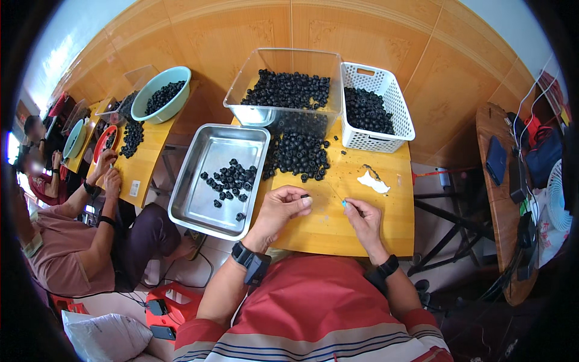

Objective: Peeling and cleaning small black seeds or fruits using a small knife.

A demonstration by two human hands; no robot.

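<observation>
Above the front of the yellow table (386, 232), my left hand (282, 212) is closed, with a small black piece (305, 196) pinched between thumb and forefinger. My right hand (364, 221), also closed, grips a thin tool with a light-blue end (344, 203); a fine line seems to run from it up and to the left. The two hands are apart. Beyond my left hand lies a heap of small round black parts (297, 155). A steel tray (202, 202) on the left holds several more of these parts.
A clear plastic bin (283, 57) and a white perforated basket (372, 143), both with black parts, stand at the back. White scrap (373, 182) lies right of the heap. At left, a co-worker (72, 247) sits by another table with a green bowl (148, 114). Right stands a brown table (500, 217).
</observation>
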